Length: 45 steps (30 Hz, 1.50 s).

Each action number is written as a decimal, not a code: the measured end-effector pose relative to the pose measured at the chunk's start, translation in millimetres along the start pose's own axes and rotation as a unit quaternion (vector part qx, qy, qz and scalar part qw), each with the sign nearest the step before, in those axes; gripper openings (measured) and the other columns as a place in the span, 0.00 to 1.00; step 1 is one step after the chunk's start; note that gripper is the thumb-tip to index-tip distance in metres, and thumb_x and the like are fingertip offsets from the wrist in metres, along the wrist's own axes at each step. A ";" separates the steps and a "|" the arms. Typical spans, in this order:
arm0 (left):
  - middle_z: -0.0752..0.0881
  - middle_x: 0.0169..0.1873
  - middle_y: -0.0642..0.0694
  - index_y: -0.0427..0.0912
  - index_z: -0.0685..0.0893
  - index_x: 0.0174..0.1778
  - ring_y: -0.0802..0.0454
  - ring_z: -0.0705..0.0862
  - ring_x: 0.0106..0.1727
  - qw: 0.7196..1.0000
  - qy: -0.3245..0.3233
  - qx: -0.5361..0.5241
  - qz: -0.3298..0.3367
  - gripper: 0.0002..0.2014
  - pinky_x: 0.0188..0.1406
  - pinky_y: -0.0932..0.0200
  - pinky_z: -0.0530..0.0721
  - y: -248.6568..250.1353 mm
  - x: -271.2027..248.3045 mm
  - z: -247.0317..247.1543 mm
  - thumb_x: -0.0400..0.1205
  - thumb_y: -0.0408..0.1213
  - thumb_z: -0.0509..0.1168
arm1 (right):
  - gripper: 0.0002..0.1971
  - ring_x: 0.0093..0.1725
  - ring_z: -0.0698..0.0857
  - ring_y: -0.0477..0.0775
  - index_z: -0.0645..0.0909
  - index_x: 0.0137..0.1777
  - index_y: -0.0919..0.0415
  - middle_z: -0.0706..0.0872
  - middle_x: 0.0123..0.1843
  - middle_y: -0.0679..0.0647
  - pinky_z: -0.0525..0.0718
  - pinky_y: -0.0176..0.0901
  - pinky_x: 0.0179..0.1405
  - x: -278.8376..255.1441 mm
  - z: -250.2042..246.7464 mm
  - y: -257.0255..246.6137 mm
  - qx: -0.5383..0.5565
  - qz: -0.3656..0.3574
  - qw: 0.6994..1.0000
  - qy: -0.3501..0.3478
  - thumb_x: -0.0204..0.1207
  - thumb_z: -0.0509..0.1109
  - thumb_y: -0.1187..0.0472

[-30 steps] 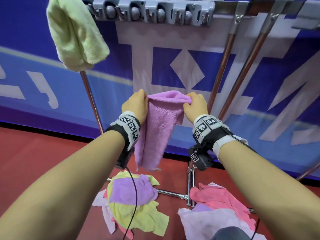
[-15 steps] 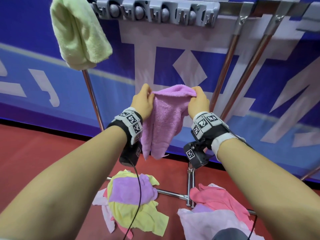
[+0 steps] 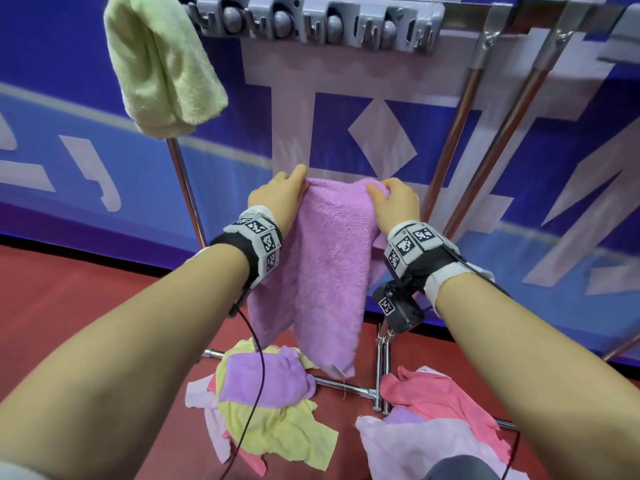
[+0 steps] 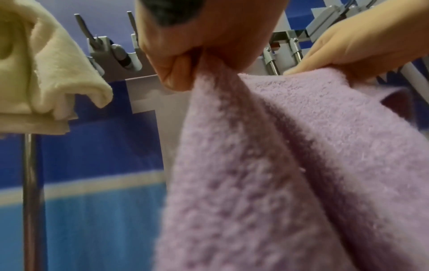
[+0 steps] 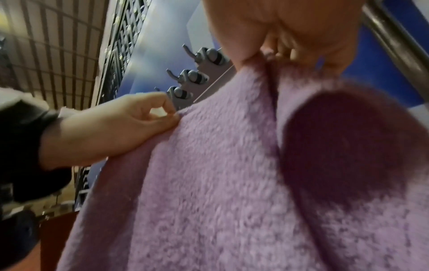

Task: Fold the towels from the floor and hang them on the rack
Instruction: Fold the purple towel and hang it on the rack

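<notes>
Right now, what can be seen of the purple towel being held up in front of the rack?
The purple towel is fluffy terry cloth, lilac-pink, folded lengthwise so layers overlap along a seam. It hangs vertically in the air, below the rack's grey hook bar and above the towel piles on the floor, touching neither. The left hand pinches one top corner and the right hand pinches the other, each grip on the upper edge. Its lower end tapers to a hemmed corner.

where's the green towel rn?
In the head view the light green towel hangs folded at the upper left on the rack, left of its grey hook strip and above-left of the purple towel that both hands hold.
</notes>
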<state>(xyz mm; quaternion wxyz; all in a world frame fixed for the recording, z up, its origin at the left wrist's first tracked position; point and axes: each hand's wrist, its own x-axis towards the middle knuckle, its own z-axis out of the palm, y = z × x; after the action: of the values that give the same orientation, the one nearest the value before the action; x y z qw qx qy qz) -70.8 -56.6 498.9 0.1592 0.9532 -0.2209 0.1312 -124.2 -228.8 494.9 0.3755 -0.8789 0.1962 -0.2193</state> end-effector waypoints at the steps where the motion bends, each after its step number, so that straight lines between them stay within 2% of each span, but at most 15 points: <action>1: 0.79 0.53 0.36 0.40 0.68 0.61 0.35 0.81 0.50 1.000 0.003 0.006 0.001 0.15 0.41 0.51 0.69 -2.2 -0.7 -0.9 0.88 0.46 0.45 | 0.16 0.62 0.78 0.64 0.78 0.61 0.69 0.83 0.60 0.66 0.68 0.42 0.57 0.1 -1.3 1.6 -0.011 -0.012 1.000 -0.007 0.82 0.61 0.56; 4: 0.82 0.53 0.36 0.40 0.69 0.61 0.36 0.81 0.51 1.000 0.002 0.028 0.007 0.15 0.40 0.52 0.70 -6.4 -2.9 -2.8 0.88 0.46 0.45 | 0.14 0.53 0.78 0.60 0.76 0.59 0.68 0.83 0.58 0.67 0.66 0.39 0.44 -3.3 -3.3 3.7 -0.004 -0.017 1.000 -0.007 0.85 0.56 0.58; 10: 0.85 0.52 0.36 0.39 0.73 0.58 0.35 0.82 0.53 0.998 -0.032 0.059 0.013 0.21 0.45 0.51 0.75 -9.6 -9.8 -5.6 0.85 0.55 0.50 | 0.12 0.40 0.73 0.58 0.72 0.56 0.60 0.82 0.52 0.66 0.66 0.42 0.39 -9.2 -5.6 8.3 0.004 0.010 1.000 0.002 0.86 0.50 0.55; 12: 0.84 0.51 0.35 0.38 0.75 0.54 0.35 0.82 0.53 0.996 -0.062 0.057 0.016 0.25 0.47 0.50 0.76 -12.2 -9.9 -6.5 0.83 0.59 0.52 | 0.12 0.44 0.78 0.62 0.70 0.59 0.59 0.82 0.51 0.64 0.69 0.45 0.41 -8.4 -6.3 9.3 -0.008 -0.003 1.000 -0.009 0.86 0.51 0.54; 14: 0.84 0.49 0.34 0.38 0.76 0.49 0.35 0.81 0.52 0.993 -0.097 0.066 0.031 0.27 0.47 0.51 0.76 -15.7 -8.8 -6.6 0.79 0.62 0.56 | 0.15 0.56 0.80 0.65 0.69 0.65 0.53 0.80 0.55 0.61 0.73 0.52 0.55 -7.3 -7.1 12.1 -0.061 -0.022 0.997 -0.035 0.83 0.55 0.47; 16: 0.84 0.49 0.35 0.38 0.77 0.48 0.35 0.81 0.52 0.987 -0.126 0.086 0.050 0.26 0.46 0.51 0.76 -18.3 -7.1 -6.4 0.78 0.61 0.60 | 0.21 0.64 0.74 0.64 0.68 0.68 0.43 0.74 0.63 0.59 0.65 0.57 0.66 -7.0 -8.4 14.9 -0.151 -0.038 0.986 -0.063 0.77 0.61 0.40; 22: 0.81 0.58 0.43 0.42 0.81 0.61 0.42 0.80 0.59 0.982 -0.074 0.050 0.164 0.16 0.48 0.50 0.77 -10.9 -9.0 -3.2 0.86 0.45 0.54 | 0.27 0.61 0.67 0.59 0.72 0.69 0.33 0.66 0.60 0.54 0.59 0.51 0.64 -17.9 1.1 9.3 -0.227 -0.131 0.961 -0.082 0.68 0.69 0.35; 24: 0.80 0.61 0.44 0.44 0.81 0.64 0.43 0.80 0.60 0.981 -0.034 0.014 0.193 0.15 0.49 0.48 0.79 -5.3 -10.2 -3.4 0.86 0.43 0.55 | 0.22 0.60 0.66 0.58 0.76 0.65 0.34 0.66 0.56 0.52 0.56 0.48 0.62 -20.5 8.9 3.1 -0.234 -0.157 0.956 -0.086 0.70 0.69 0.37; 27: 0.81 0.57 0.40 0.40 0.80 0.60 0.39 0.80 0.57 0.989 -0.029 -0.027 0.141 0.13 0.52 0.46 0.79 -1.8 -8.4 -2.6 0.86 0.41 0.55 | 0.10 0.59 0.67 0.60 0.86 0.51 0.44 0.68 0.51 0.52 0.53 0.46 0.52 -17.8 13.8 -3.4 -0.210 -0.165 0.963 -0.041 0.76 0.67 0.46; 32: 0.85 0.47 0.37 0.34 0.77 0.56 0.38 0.82 0.50 0.979 -0.060 -0.179 0.072 0.09 0.43 0.59 0.73 -4.1 -8.6 6.8 0.82 0.33 0.61 | 0.09 0.59 0.68 0.60 0.86 0.50 0.45 0.70 0.53 0.52 0.53 0.44 0.53 -10.8 11.8 -7.7 -0.164 -0.169 0.972 0.025 0.79 0.65 0.55; 34: 0.84 0.49 0.40 0.35 0.79 0.59 0.41 0.81 0.55 0.977 -0.089 -0.170 0.091 0.12 0.49 0.59 0.73 -1.8 -7.3 9.5 0.81 0.30 0.60 | 0.09 0.59 0.68 0.60 0.86 0.50 0.45 0.67 0.50 0.49 0.53 0.45 0.54 -8.3 10.1 -8.3 -0.148 -0.173 0.973 0.041 0.79 0.64 0.55; 37: 0.75 0.39 0.45 0.32 0.82 0.49 0.38 0.78 0.56 0.980 -0.143 -0.098 0.097 0.07 0.52 0.56 0.71 -1.0 -0.6 11.7 0.80 0.29 0.59 | 0.09 0.59 0.68 0.60 0.86 0.50 0.46 0.68 0.51 0.51 0.56 0.46 0.55 -3.0 5.4 -4.1 -0.144 -0.166 0.975 0.032 0.79 0.64 0.56; 40: 0.75 0.41 0.37 0.30 0.80 0.42 0.39 0.76 0.47 0.991 -0.091 -0.090 0.039 0.07 0.43 0.59 0.66 -7.7 6.0 8.9 0.79 0.32 0.64 | 0.08 0.60 0.68 0.60 0.85 0.52 0.45 0.65 0.50 0.49 0.58 0.46 0.58 0.6 -1.5 3.9 -0.130 -0.146 0.981 -0.005 0.76 0.67 0.53; 42: 0.70 0.34 0.45 0.41 0.71 0.29 0.44 0.71 0.41 0.992 -0.049 -0.117 0.009 0.12 0.39 0.61 0.63 -11.2 6.0 7.3 0.78 0.32 0.65 | 0.14 0.62 0.68 0.59 0.81 0.59 0.43 0.66 0.53 0.50 0.59 0.46 0.61 -1.3 -7.1 7.7 -0.114 -0.118 0.985 -0.046 0.74 0.66 0.57; 45: 0.75 0.34 0.42 0.44 0.65 0.30 0.42 0.71 0.39 0.989 -0.047 -0.137 -0.037 0.14 0.38 0.58 0.65 -12.2 4.7 7.8 0.80 0.31 0.60 | 0.31 0.63 0.68 0.60 0.66 0.72 0.46 0.70 0.60 0.56 0.61 0.50 0.63 -8.6 -11.8 9.7 -0.124 -0.105 0.981 -0.103 0.69 0.62 0.69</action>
<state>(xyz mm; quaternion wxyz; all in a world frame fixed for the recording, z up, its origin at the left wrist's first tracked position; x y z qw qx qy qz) -59.7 -50.8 490.3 0.2825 0.9349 -0.2090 0.0487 -139.4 -237.4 493.0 0.2567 -0.9522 0.0886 -0.1400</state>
